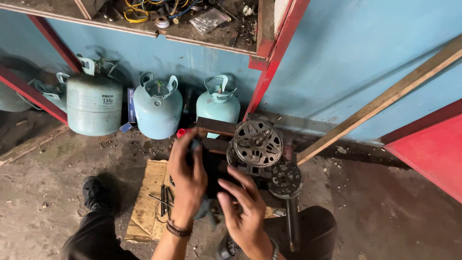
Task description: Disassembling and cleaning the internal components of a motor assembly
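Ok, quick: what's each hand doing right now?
Left hand: closed on a dark part.
Right hand: fingers spread on the same part, beside the motor; grip unclear.

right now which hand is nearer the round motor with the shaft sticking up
Right. The right hand sits just below the motor, fingers reaching toward its lower edge. The left hand is further off to its left, on a dark part beside it.

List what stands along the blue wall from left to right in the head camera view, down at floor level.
Large pale green gas cylinder → light blue gas cylinder → smaller turquoise cylinder → red shelf post → slanted wooden plank → red panel.
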